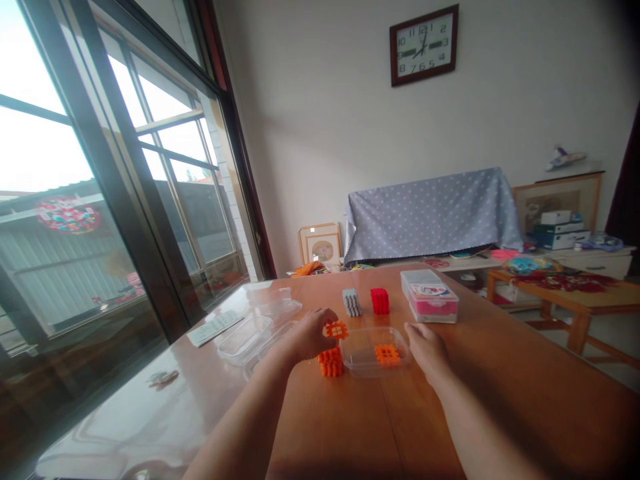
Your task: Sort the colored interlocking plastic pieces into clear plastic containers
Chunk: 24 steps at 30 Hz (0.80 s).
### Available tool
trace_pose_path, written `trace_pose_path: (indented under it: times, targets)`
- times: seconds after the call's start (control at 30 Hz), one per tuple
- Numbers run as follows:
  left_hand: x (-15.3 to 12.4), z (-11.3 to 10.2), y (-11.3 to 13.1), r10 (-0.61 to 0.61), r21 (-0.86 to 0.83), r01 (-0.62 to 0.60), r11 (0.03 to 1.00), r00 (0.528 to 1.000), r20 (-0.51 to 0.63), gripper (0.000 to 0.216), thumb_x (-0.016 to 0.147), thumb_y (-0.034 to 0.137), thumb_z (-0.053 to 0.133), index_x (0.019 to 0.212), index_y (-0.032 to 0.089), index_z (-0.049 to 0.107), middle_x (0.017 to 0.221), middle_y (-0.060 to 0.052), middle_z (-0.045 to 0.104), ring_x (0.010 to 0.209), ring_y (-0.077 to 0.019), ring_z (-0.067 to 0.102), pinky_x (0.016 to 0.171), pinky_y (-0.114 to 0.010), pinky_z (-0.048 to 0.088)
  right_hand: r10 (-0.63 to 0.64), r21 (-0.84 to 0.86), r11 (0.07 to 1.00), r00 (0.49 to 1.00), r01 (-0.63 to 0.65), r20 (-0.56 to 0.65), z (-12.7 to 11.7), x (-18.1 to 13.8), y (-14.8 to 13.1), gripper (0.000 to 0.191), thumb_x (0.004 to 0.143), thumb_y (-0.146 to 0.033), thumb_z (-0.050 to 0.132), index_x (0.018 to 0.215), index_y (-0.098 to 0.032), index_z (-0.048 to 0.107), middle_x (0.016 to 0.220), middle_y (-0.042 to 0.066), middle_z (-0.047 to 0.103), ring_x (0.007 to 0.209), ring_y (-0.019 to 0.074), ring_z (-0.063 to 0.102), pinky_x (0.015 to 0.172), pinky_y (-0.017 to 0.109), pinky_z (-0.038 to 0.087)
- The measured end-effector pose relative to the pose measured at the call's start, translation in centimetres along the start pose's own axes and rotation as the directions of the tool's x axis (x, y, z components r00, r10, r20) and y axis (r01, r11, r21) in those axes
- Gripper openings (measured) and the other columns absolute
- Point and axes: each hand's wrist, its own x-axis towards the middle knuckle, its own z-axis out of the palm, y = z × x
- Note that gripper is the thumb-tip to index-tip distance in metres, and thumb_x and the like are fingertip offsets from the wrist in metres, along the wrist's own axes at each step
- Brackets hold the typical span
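My left hand [311, 335] pinches a flat orange grid tile [337, 329] just above a small stack of orange tiles [331, 363] on the wooden table [350, 427]. To the right of that stack stands a clear plastic container [395, 337] with one orange tile [388, 355] lying inside. My right hand [424, 347] rests curled against the container's right edge. Behind them a grey tile stack [352, 302] and a red tile stack [380, 301] stand side by side.
A lidded clear box [430, 296] with pink contents sits at the back right. Empty clear containers and lids [257, 330] lie to the left, beside a paper slip [215, 328]. Large windows are at the left; a covered cabinet and low table stand beyond.
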Motion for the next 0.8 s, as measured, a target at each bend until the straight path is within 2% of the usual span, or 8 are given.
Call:
trace_pose_path:
  times: [0.17, 0.37, 0.6, 0.8]
  targets:
    - [2.6, 2.2, 3.5, 0.067, -0.021, -0.065, 0.998, 0.995, 0.076, 0.044, 0.071, 0.025, 0.075, 0.114, 0.021, 0.067, 0.116, -0.007, 0.069, 0.101, -0.0237, 0.066, 0.084, -0.029, 0.053, 0.011, -0.001, 1.000, 1.000, -0.011, -0.009, 0.0, -0.1, -0.1, 0.045, 0.087, -0.060, 0.049, 0.091, -0.022, 0.073, 0.086, 0.007, 0.076, 0.078, 0.0235, 0.069, 0.062, 0.028, 0.044]
    - [5.8, 6.0, 5.6, 0.085, 0.014, -0.090, 0.996, 0.972, 0.221, 0.053, 0.069, 0.034, 0.079, 0.119, 0.022, 0.068, 0.109, -0.006, 0.072, 0.088, -0.0226, 0.067, 0.072, -0.028, 0.053, 0.000, -0.004, 1.000, 1.000, 0.000, -0.016, 0.1, 0.1, -0.2, 0.043, 0.086, -0.058, 0.050, 0.092, -0.023, 0.074, 0.088, 0.006, 0.077, 0.081, 0.0230, 0.069, 0.064, 0.028, 0.045]
    - [7.5, 8.7, 5.9, 0.069, 0.026, -0.081, 0.996, 0.949, 0.307, 0.051, 0.065, 0.037, 0.083, 0.113, 0.023, 0.071, 0.113, -0.006, 0.072, 0.094, -0.0247, 0.068, 0.080, -0.031, 0.054, 0.006, 0.036, 0.999, 0.999, -0.004, -0.034, 0.2, 0.1, -0.4, 0.040, 0.084, -0.056, 0.052, 0.090, -0.024, 0.074, 0.087, 0.005, 0.077, 0.082, 0.0236, 0.069, 0.068, 0.029, 0.048]
    - [7.6, 10.3, 5.0, 0.040, 0.015, -0.047, 0.999, 0.958, 0.283, 0.046, 0.064, 0.034, 0.079, 0.108, 0.022, 0.071, 0.113, -0.007, 0.069, 0.093, -0.0252, 0.068, 0.078, -0.032, 0.054, -0.012, 0.058, 0.998, 1.000, 0.014, -0.028, 0.0, -0.3, -0.7, 0.039, 0.083, -0.055, 0.051, 0.088, -0.023, 0.074, 0.080, 0.004, 0.075, 0.078, 0.0234, 0.069, 0.066, 0.029, 0.047]
